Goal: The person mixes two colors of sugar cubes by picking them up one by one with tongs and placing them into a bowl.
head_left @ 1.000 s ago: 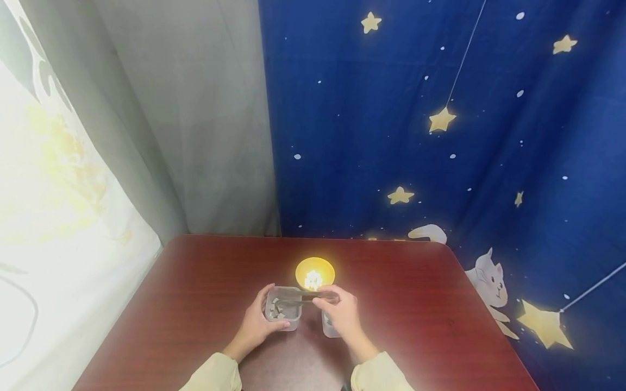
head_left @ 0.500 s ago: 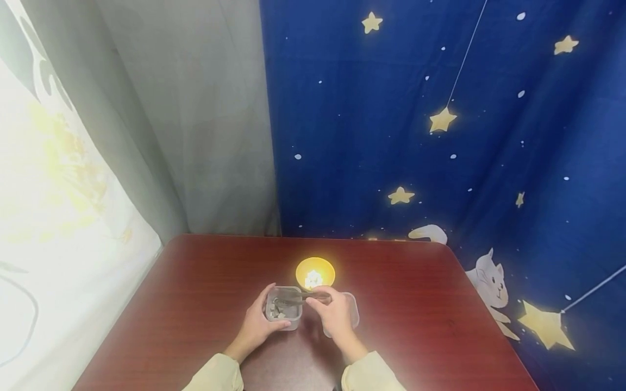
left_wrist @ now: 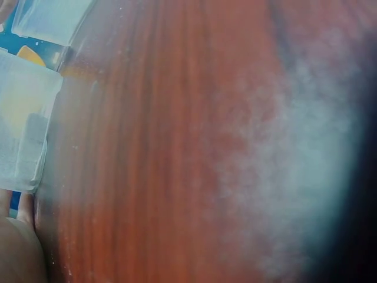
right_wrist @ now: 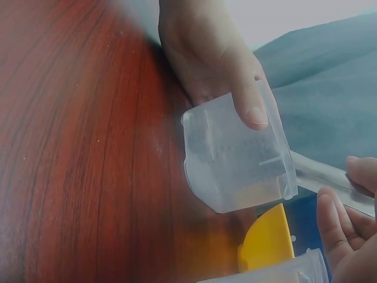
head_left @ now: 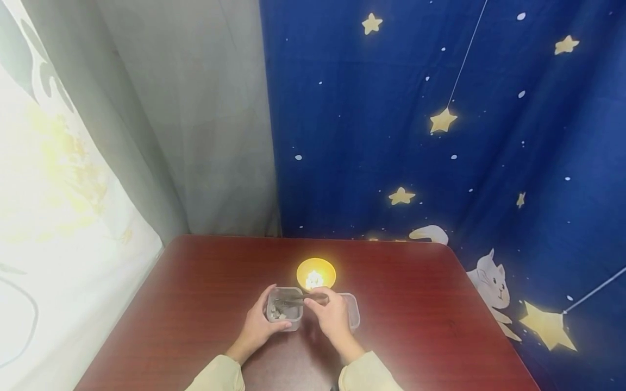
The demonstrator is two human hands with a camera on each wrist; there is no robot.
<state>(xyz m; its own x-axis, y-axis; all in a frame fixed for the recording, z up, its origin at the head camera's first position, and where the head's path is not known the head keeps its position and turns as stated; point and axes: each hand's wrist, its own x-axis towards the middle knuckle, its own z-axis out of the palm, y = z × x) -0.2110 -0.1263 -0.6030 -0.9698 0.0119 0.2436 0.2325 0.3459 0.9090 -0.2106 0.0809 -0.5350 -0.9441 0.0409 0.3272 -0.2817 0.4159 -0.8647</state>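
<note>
My left hand [head_left: 259, 325] grips a clear plastic container [head_left: 292, 327] from its left side, thumb along the near wall. Small pale and grey pieces [head_left: 277, 313] lie inside it, towards the left. Between the thumb and fingers of my right hand [head_left: 335, 317] are metal tongs [head_left: 308, 296], whose tips reach into the container. In the right wrist view the tongs [right_wrist: 321, 173] pass over the container's rim; the container wall [right_wrist: 230, 156] hides their tips. Whether the tips hold a piece cannot be made out. The left wrist view catches only part of the container [left_wrist: 23, 88].
Just beyond the hands stands a yellow bowl [head_left: 303, 267] with bright white contents, blurred by glare. A second clear container [head_left: 354, 310] sits partly behind my right hand. The reddish-brown table [head_left: 220, 271] meets grey and blue curtains [head_left: 342, 136] at its back edge.
My right hand has shifted left with the tongs, uncovering more of the second container. The tongs' tips have moved among the pieces. My left hand and its container have barely moved.
</note>
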